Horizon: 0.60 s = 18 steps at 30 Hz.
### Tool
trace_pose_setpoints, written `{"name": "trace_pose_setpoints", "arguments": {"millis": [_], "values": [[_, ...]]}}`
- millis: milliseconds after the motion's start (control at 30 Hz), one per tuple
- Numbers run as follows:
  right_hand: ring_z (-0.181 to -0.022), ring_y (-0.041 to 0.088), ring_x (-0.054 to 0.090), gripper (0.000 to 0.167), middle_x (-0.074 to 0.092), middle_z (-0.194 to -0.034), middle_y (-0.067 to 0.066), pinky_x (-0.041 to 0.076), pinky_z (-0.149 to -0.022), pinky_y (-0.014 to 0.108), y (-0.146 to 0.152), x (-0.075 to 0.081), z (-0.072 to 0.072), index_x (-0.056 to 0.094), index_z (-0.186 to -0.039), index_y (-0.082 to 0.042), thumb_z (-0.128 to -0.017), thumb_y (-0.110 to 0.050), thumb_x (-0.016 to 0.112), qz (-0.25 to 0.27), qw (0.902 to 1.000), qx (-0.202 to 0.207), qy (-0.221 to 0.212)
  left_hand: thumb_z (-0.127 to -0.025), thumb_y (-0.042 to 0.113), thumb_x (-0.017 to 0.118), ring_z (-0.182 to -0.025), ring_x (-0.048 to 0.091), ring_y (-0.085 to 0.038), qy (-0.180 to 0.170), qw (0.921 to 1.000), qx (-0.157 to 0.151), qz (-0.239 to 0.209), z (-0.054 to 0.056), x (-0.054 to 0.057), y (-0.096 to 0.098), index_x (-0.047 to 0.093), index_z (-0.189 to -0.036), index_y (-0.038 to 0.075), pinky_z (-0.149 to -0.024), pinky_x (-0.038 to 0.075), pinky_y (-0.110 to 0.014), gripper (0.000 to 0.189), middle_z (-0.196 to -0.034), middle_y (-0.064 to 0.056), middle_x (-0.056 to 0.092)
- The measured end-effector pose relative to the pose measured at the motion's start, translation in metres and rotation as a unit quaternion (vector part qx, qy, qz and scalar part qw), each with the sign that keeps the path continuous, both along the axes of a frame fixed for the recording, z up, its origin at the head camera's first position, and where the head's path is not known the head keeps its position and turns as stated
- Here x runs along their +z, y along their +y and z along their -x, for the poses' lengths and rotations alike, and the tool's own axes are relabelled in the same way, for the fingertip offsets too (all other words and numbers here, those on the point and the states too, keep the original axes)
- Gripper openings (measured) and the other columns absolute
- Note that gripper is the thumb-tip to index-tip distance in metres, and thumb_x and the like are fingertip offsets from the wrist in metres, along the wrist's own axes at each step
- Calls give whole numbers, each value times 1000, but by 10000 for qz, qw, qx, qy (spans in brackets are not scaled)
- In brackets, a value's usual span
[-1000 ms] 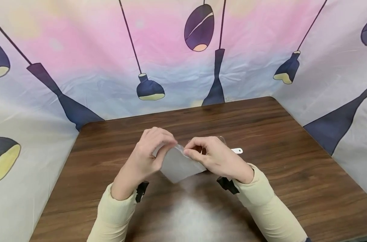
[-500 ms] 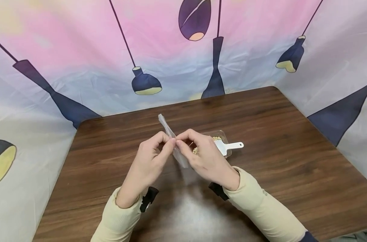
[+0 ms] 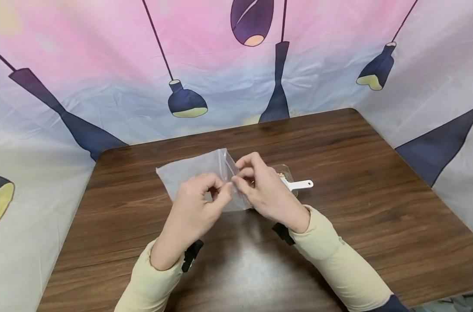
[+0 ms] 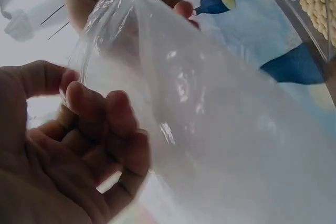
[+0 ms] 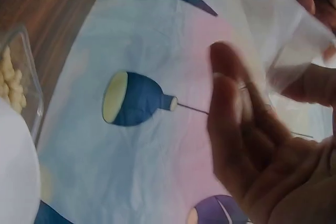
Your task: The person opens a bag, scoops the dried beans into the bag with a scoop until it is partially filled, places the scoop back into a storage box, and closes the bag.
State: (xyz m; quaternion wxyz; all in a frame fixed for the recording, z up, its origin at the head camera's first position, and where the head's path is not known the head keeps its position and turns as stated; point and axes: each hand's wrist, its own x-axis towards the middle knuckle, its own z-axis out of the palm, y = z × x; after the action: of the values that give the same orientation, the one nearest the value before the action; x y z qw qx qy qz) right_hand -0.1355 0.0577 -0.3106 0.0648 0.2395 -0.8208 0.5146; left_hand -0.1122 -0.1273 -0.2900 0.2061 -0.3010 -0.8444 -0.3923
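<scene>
In the head view a translucent zip-lock bag (image 3: 193, 167) spreads out behind the hands, its banded mouth on the right. My left hand (image 3: 199, 203) pinches the bag near this mouth between thumb and index finger; the other fingers curl beside the film in the left wrist view. At the mouth's edge is my right hand (image 3: 265, 188), bent fingers apart from the thumb. In the right wrist view the thumb (image 5: 310, 85) meets the film, while the fingers (image 5: 226, 98) stand off it. The bag looks flat, and nothing shows inside it.
Behind the right hand, a clear plastic container (image 3: 285, 169) holds pale yellow beans (image 4: 315, 3). A white scoop (image 3: 300, 185) lies across it, handle pointing right. The brown wooden table (image 3: 377, 225) reaches a fabric backdrop (image 3: 135, 99) printed with lamps.
The bag turned from hanging toward me, through edge-on, to lying broad to the left with its mouth rightward. The right hand's fingers spread from the thumb. The container and scoop came into fuller view.
</scene>
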Motion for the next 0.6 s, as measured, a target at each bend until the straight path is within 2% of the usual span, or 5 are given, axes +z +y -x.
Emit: {"name": "trace_pose_setpoints", "arguments": {"millis": [33,100,233,400,600], "values": [[-69,9,59,23,70,-87,-3,47,-64,29,-1,0,0,45,-114,-7,-96,-8,59,111,9998,139,-35,-81,19,75,-82,53,-14,232,9996,-87,100,1,0,0,59,-86,10,-72,40,-29,19,-86,1,57],[-67,10,58,23,70,-86,-3,46,-62,29,-4,0,1,45,-115,-7,-96,-4,58,404,9988,257,-109,-71,35,84,-112,49,-23,786,9960,-184,370,4,-2,-1,53,-115,-1,-91,37,-39,65,-120,-11,53],[-70,15,62,23,69,-86,2,49,-62,30,-8,2,-1,50,-116,-6,-95,-2,58,985,9925,547,-466,-50,57,90,-142,15,-40,1466,9825,-90,1148,13,-7,-4,13,-148,-7,-110,17,-55,141,-155,-23,13],[-72,16,63,23,70,-86,2,52,-64,32,-8,1,-1,53,-118,-7,-95,-3,56,957,9932,249,-616,-53,43,93,-138,27,-38,1467,9796,-93,1368,20,-14,-4,6,-147,-12,-115,13,-54,140,-150,-25,24],[-73,12,60,25,67,-83,-1,50,-67,31,-5,-4,2,41,-112,-7,-93,-6,57,185,9976,-645,-155,-60,23,86,-118,48,-34,1381,9823,-259,1240,21,-12,-4,10,-148,-7,-102,37,-48,120,-136,-21,46]]}}
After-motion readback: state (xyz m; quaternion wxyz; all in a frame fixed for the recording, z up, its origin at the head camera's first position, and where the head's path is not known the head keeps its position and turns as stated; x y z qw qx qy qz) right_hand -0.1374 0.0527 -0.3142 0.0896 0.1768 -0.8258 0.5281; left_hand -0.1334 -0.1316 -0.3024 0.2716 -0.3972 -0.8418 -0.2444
